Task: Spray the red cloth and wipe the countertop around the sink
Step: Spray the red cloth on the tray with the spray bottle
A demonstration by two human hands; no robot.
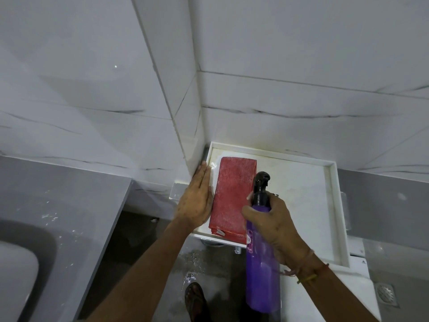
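A folded red cloth [232, 194] lies on the left part of a white rimmed tray [334, 205] set in the wall corner. My left hand [197, 201] rests flat on the tray's left rim, fingers together, touching the cloth's left edge. My right hand [274, 226] grips a purple spray bottle [260, 263] by its neck. The bottle's black nozzle [262, 180] sits just above the cloth's right side. The grey countertop [69, 205] and a white sink [14, 275] are at the lower left.
White marble-look wall tiles fill the upper view and form a protruding corner [185, 135] beside the tray. The wet floor [209, 263] shows below, with my sandalled foot [195, 298] and a floor drain [386, 293] at the right.
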